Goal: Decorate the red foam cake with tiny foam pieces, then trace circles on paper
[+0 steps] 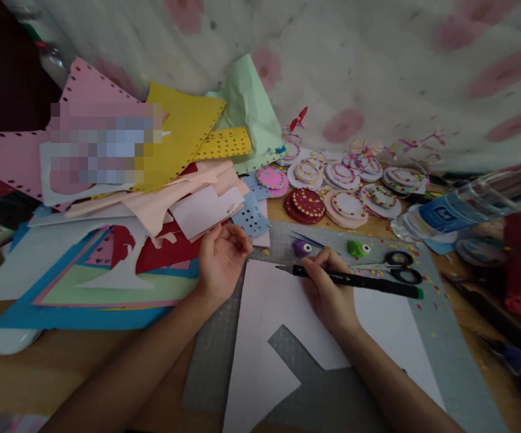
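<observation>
My right hand (332, 294) grips a black marker pen (369, 282) with a green end, its tip pointing left just above the upper edge of a white paper sheet (260, 355). An angular notch is cut out of that sheet. My left hand (224, 261) hovers by the sheet's upper left corner, palm showing, fingers loosely curled with nothing in them. Under both lies a grey cutting mat (210, 361). Beyond my right hand stand a purple craft punch (302, 248) and a green one (358, 248), near black-handled scissors (398, 267).
Coloured paper and card, including a yellow sheet (183, 126), pile up at the left. Several small decorated paper hats, one dark red (304, 205), line the back by a patterned curtain (378, 72). A clear plastic bottle (450, 210) leans at the right.
</observation>
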{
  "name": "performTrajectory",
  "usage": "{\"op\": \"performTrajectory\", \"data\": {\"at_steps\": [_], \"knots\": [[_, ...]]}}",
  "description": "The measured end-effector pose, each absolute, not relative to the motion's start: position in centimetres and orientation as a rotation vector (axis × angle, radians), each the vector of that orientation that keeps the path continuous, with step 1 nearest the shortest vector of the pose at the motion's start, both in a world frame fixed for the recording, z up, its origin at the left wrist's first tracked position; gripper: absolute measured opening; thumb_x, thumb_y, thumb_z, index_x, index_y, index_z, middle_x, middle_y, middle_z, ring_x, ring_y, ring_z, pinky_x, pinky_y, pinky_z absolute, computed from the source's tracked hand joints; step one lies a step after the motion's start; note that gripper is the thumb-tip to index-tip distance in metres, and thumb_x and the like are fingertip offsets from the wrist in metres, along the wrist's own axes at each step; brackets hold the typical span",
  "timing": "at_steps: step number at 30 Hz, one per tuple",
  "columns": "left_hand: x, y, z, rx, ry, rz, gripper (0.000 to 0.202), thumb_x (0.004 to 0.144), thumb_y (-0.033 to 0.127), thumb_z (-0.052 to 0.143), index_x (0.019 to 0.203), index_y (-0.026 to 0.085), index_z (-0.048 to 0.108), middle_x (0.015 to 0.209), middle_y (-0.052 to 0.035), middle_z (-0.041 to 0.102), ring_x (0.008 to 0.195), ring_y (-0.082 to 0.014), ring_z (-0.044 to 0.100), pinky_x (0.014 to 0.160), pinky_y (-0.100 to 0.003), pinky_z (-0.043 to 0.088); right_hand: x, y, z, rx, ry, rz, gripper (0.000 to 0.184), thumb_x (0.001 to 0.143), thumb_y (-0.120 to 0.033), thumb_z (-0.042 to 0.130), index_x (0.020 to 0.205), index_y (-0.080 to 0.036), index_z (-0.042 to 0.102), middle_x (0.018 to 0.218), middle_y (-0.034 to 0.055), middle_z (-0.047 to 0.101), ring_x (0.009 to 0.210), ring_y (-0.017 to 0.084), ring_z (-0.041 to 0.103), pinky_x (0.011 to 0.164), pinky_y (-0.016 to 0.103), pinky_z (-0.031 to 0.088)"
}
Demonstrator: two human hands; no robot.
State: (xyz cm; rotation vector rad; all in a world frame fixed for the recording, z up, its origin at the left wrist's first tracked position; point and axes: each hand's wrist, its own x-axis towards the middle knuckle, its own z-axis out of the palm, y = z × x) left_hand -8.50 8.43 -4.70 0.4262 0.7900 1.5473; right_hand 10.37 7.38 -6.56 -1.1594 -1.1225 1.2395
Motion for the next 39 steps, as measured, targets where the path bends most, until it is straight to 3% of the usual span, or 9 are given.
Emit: {"op": "performTrajectory", "data": {"at_steps": [4, 17, 19, 22, 24, 26, 32, 35, 39], "knots": [[-8.6, 8.1, -3.9, 0.576, 0.836, 1.506, 0.025, 0.083, 0.029, 0.059, 0.063, 0.016, 0.063, 0.058, -0.0015, 0.057, 0.058, -0.0109, 0.051, 0.057, -0.021, 0.041, 10.3, 7.4, -6.1, -1.082, -0.981, 1.348, 0.037, 0.078, -0.037, 0.076, 0.064, -0.024, 0.044, 0.047, -0.0105, 0.03, 0.041, 0.007, 0.019, 0.04, 0.024, 0.015], [-9.0, 9.3, -4.8, 0.734, 0.957, 1.267, 0.033, 0.083, 0.048, 0.049, 0.067, 0.02, 0.058, 0.059, -0.0002, 0.05, 0.058, -0.0144, 0.052, 0.057, -0.026, 0.043, 10.4, 7.4, -6.2, -0.977, -0.865, 1.451, 0.032, 0.074, -0.034, 0.08, 0.066, -0.023, 0.051, 0.046, -0.011, 0.036, 0.037, 0.005, 0.021, 0.038, 0.022, 0.012], [-9.0, 8.8, -4.3, 0.862, 1.015, 1.234, 0.032, 0.083, 0.048, 0.054, 0.068, 0.02, 0.06, 0.065, -0.0013, 0.055, 0.065, -0.0166, 0.055, 0.065, -0.029, 0.047, 10.4, 7.4, -5.9, -0.965, -0.855, 1.419, 0.031, 0.074, -0.034, 0.079, 0.066, -0.023, 0.051, 0.045, -0.0109, 0.036, 0.037, 0.005, 0.021, 0.038, 0.022, 0.013], [-9.2, 7.0, -3.1, 1.086, 1.093, 1.154, 0.017, 0.069, 0.033, 0.077, 0.079, 0.02, 0.07, 0.088, -0.0046, 0.066, 0.095, -0.0237, 0.058, 0.096, -0.038, 0.044, 11.2, 7.4, -4.2, -0.936, -0.815, 1.326, 0.03, 0.073, -0.032, 0.076, 0.063, -0.023, 0.049, 0.044, -0.0114, 0.033, 0.036, 0.005, 0.021, 0.038, 0.021, 0.016], [-9.5, 5.5, -2.5, 1.326, 1.175, 1.035, 0.039, 0.058, 0.021, 0.084, 0.096, 0.021, 0.074, 0.11, -0.007, 0.067, 0.117, -0.0296, 0.051, 0.111, -0.044, 0.031, 12.6, 7.2, -2.1, -0.92, -0.788, 1.238, 0.029, 0.071, -0.028, 0.075, 0.061, -0.023, 0.049, 0.043, -0.0114, 0.034, 0.036, 0.005, 0.022, 0.038, 0.021, 0.016], [-9.8, 4.4, -2.3, 1.61, 1.28, 0.839, 0.057, 0.054, 0.019, 0.087, 0.109, 0.021, 0.071, 0.124, -0.01, 0.063, 0.126, -0.0338, 0.046, 0.115, -0.049, 0.026, 14.5, 6.7, 0.2, -0.907, -0.768, 1.14, 0.028, 0.068, -0.024, 0.075, 0.06, -0.022, 0.048, 0.044, -0.0109, 0.037, 0.035, 0.004, 0.024, 0.038, 0.021, 0.016], [-10.9, 4.5, -2.9, 1.714, 1.466, 0.713, 0.058, 0.053, 0.022, 0.089, 0.108, 0.019, 0.071, 0.109, -0.0106, 0.066, 0.111, -0.035, 0.054, 0.103, -0.054, 0.039, 19.9, 2.6, 4.0, -0.989, -0.689, 0.912, 0.028, 0.063, -0.015, 0.069, 0.054, -0.02, 0.042, 0.04, -0.0104, 0.033, 0.036, 0.005, 0.021, 0.038, 0.023, 0.013], [-11.6, 4.6, -2.8, 1.625, 1.473, 0.732, 0.04, 0.055, 0.031, 0.089, 0.09, 0.019, 0.074, 0.091, -0.0063, 0.069, 0.088, -0.0272, 0.06, 0.085, -0.043, 0.05, 21.8, 0.1, 3.8, -1.033, -0.621, 0.864, 0.03, 0.061, -0.014, 0.068, 0.053, -0.02, 0.039, 0.04, -0.0099, 0.032, 0.037, 0.005, 0.021, 0.038, 0.024, 0.014], [-12.2, 3.1, -0.7, 1.475, 1.402, 0.761, 0.035, 0.06, 0.044, 0.086, 0.08, 0.018, 0.074, 0.079, -0.0053, 0.07, 0.072, -0.0209, 0.064, 0.062, -0.028, 0.051, 24.5, -2.4, 3.5, -1.024, -0.485, 0.815, 0.036, 0.059, -0.014, 0.07, 0.053, -0.019, 0.035, 0.041, -0.0088, 0.029, 0.039, 0.005, 0.02, 0.039, 0.025, 0.012]]}}
